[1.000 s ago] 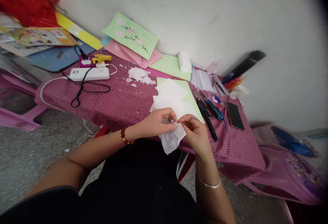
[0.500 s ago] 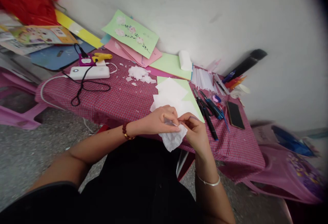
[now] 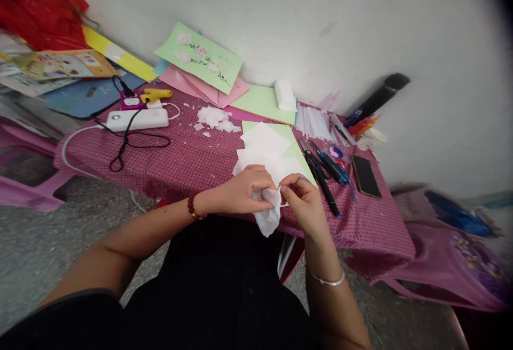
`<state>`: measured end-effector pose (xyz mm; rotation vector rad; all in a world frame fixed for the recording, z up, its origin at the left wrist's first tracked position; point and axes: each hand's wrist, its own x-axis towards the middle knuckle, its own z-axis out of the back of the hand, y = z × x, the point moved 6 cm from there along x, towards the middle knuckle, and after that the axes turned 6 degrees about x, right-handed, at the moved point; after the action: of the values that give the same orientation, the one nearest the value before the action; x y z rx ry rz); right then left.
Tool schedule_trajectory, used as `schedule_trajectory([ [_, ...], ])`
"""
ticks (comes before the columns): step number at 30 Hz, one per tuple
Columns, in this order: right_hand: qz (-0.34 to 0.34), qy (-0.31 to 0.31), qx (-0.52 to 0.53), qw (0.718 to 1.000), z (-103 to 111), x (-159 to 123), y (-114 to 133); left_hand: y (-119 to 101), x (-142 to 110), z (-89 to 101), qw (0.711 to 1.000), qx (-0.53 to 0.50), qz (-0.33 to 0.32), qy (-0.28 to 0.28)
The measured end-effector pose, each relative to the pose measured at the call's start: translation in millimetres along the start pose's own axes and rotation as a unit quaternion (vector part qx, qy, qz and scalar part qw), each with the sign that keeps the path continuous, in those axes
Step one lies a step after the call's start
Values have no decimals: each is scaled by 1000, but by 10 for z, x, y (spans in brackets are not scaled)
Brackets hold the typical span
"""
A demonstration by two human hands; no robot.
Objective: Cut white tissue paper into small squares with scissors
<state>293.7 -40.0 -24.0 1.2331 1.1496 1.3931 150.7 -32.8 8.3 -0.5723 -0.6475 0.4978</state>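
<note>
Crumpled white tissue paper [image 3: 267,216] hangs between my hands at the table's front edge. My left hand [image 3: 250,189] is closed on it, thumb and fingers pinching its upper part. With thumb and forefinger, my right hand [image 3: 302,200] pinches the tissue's upper right corner, which looks drawn to a point. Just beyond the hands, loose white tissue sheets [image 3: 266,139] lie over a light green sheet [image 3: 294,144]. A heap of torn white paper scraps [image 3: 214,117] sits farther left on the checked cloth.
Right of the sheets lie black scissors [image 3: 315,163], blue-handled pliers [image 3: 331,163], a black pen [image 3: 328,197] and a phone [image 3: 366,176]. A white power strip [image 3: 138,119] with cables and a yellow glue gun [image 3: 156,95] are at left. Coloured cards [image 3: 200,56] lean against the wall.
The hands have drawn slightly apart, the right pulling the tissue's corner away from the left. The tissue has shifted a little left and hangs narrower. The view has tilted slightly.
</note>
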Motion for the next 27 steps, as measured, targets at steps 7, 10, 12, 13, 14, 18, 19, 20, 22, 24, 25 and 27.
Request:
schedule_trajectory([
  [7,-27,3,15,1000,16,18,-68,57,12,25,1000,-14,16,8],
  [10,-6,41,25,999,-18,-25,37,70,12,29,999,-38,21,6],
  [12,7,69,35,997,-53,-63,106,66,18,24,999,-44,27,4],
  [13,10,76,37,996,-65,-77,125,64,23,22,998,-48,32,2],
  [14,14,77,37,996,-69,-85,133,63,26,19,998,-53,39,-1],
  [18,26,62,31,997,-50,-70,85,100,17,1,992,-94,79,-8],
  [19,23,58,38,997,-38,-59,64,112,9,1,990,-112,81,-11],
  [20,17,52,52,997,-23,-48,44,123,-2,6,988,-134,78,-18],
  [22,2,39,89,995,10,-28,13,148,-24,22,982,-177,64,-31],
  [24,-9,28,117,993,34,-17,-2,180,-45,35,975,-209,57,-38],
  [25,-13,24,125,992,39,-16,-4,192,-51,36,973,-220,55,-35],
  [27,-13,21,135,991,39,-19,2,185,-52,29,975,-216,48,-18],
])
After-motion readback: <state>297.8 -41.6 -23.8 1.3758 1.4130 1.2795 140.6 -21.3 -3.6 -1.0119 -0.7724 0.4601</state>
